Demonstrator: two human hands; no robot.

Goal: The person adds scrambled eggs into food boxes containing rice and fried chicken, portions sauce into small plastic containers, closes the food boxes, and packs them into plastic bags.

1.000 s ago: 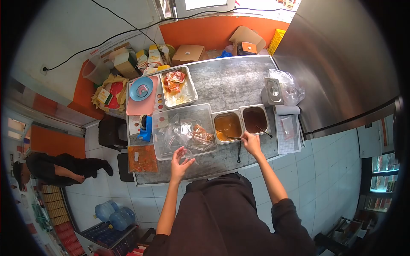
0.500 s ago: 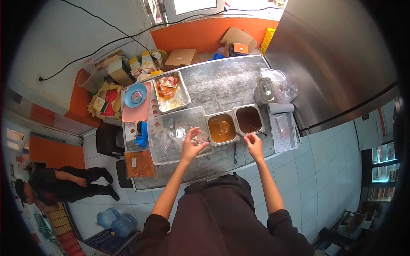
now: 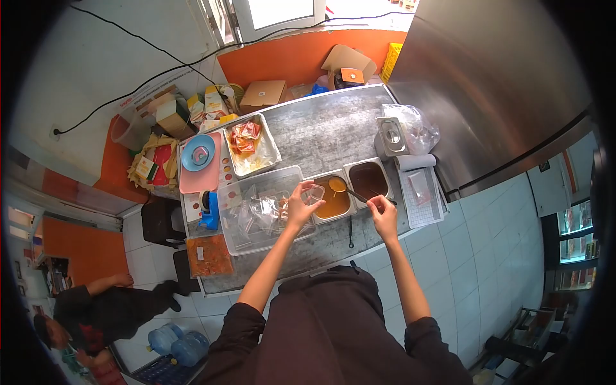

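My left hand (image 3: 299, 210) grips a small clear plastic cup (image 3: 314, 192) between thumb and fingers, beside the left edge of a metal pan of orange-brown sauce (image 3: 332, 206). In my right hand (image 3: 384, 218) is the handle of a ladle (image 3: 337, 185), its bowl filled with sauce above that pan. A second metal pan (image 3: 367, 178) of dark sauce adjoins it on the right, with a thin utensil handle in it. Under my left forearm lies a large clear plastic bin (image 3: 237, 240) with clear bags and small cups inside.
A metal tray (image 3: 274, 156) with red packets, a blue bowl (image 3: 196, 157), a blue tape dispenser (image 3: 208, 215) and a bag of orange-red food (image 3: 208, 255) are to the left. A lidded metal container (image 3: 390, 136) stands right. A co-worker (image 3: 109, 311) is at lower left.
The ladle has risen from the sauce with a filled bowl. My left hand has moved right with the cup towards it. The co-worker at lower left has shifted position.
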